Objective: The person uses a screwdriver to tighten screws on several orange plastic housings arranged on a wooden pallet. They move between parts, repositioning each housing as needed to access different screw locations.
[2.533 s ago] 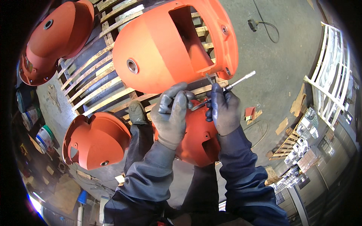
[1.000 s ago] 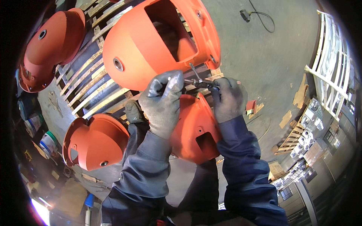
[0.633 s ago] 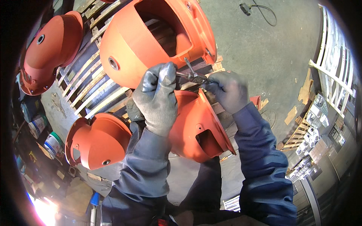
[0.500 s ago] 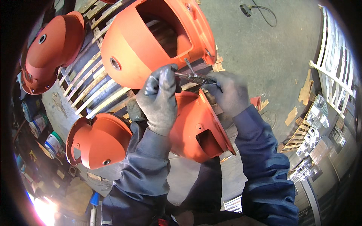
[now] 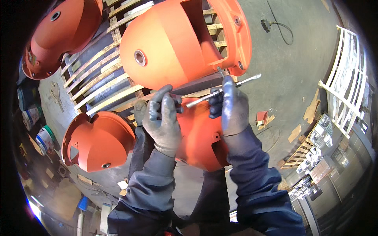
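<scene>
Slim metal hand tool (image 5: 222,89) gripped in the closed, gloved right hand (image 5: 233,107), held above an orange housing (image 5: 199,135), gloved left hand (image 5: 162,118) curled shut beside it, larger orange housing (image 5: 177,43) laid on a wooden pallet (image 5: 98,74) behind

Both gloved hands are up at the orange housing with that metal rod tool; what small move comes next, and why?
Probably bring the left hand onto the free near end of the metal rod tool to steady it. The right hand grips the rod mid-length over the orange housing, while the left hand is curled just short of its tip.
</scene>
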Available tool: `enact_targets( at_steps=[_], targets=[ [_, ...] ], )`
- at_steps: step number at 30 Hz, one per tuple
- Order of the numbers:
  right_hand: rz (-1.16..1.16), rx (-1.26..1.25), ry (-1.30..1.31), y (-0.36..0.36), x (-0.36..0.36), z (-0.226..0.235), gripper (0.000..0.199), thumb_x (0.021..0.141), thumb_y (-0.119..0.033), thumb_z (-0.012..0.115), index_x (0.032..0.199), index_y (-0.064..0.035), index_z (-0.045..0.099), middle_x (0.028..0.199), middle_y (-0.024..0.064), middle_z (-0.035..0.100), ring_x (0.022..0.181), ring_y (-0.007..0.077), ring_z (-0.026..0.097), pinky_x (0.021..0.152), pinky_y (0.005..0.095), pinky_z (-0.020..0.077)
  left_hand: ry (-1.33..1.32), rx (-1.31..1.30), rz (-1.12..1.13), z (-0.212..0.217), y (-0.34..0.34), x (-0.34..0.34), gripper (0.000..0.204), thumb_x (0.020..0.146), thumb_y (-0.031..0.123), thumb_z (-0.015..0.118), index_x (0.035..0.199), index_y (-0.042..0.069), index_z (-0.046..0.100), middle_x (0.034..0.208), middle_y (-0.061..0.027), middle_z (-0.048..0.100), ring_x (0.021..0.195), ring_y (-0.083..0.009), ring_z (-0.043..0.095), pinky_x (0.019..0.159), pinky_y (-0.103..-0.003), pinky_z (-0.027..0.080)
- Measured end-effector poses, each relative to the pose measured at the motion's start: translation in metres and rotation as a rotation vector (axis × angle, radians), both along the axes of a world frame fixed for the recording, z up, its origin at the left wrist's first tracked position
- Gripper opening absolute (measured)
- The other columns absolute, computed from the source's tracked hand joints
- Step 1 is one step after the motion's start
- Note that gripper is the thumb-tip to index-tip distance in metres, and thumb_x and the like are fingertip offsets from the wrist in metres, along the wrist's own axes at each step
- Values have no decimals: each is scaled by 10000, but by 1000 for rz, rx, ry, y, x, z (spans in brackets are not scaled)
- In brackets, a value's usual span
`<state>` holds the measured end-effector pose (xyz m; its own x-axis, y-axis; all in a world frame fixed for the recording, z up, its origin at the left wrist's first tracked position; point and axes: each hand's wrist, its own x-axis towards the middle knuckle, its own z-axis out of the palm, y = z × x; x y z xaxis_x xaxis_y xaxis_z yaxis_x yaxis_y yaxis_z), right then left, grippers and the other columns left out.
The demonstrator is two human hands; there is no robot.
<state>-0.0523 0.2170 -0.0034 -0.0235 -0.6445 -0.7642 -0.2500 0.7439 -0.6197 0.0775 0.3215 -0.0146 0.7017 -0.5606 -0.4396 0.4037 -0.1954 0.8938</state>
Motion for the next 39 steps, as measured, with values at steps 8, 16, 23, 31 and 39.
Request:
enact_targets(
  at_steps=[8, 16, 23, 31, 39],
  targets=[
    [-305, 246, -229, 19, 0, 14, 738, 1024, -748, 496, 1092, -46, 715, 770, 45, 687, 572, 165, 599, 555, 361, 501, 11, -31, 283, -4, 15, 34, 389, 1107, 305, 638, 1260, -49, 684, 906, -94, 715, 717, -129, 612, 690, -267, 507],
    [1146, -873, 897, -14, -10, 41, 492, 846, -411, 872, 1098, -51, 651, 871, 132, 675, 645, 335, 676, 597, 456, 548, 14, 25, 203, -7, 35, 37, 320, 1113, 250, 617, 1251, -29, 691, 929, -91, 711, 768, -115, 636, 677, -259, 536],
    [882, -718, 637, -36, 0, 23, 411, 998, -477, 679, 899, -78, 674, 652, 83, 661, 533, 278, 658, 478, 457, 521, 62, 14, 174, 9, 26, 42, 296, 1099, 212, 634, 1254, -35, 686, 915, -61, 701, 766, -105, 616, 701, -252, 501],
    [-569, 217, -202, -9, 1, -27, 534, 1067, -568, 481, 854, -128, 698, 534, -10, 535, 348, 110, 374, 354, 266, 284, 57, 4, 112, 8, 22, 49, 297, 1130, 251, 585, 1248, -10, 663, 928, -66, 672, 756, -111, 617, 677, -251, 526],
    [-68, 126, 112, 7, -10, 20, 549, 1051, -640, 561, 990, -109, 686, 680, -13, 605, 472, 119, 529, 426, 313, 449, 46, 33, 120, 8, 20, 61, 295, 1133, 246, 574, 1252, -9, 664, 934, -73, 690, 767, -111, 633, 681, -253, 545]
  ],
)
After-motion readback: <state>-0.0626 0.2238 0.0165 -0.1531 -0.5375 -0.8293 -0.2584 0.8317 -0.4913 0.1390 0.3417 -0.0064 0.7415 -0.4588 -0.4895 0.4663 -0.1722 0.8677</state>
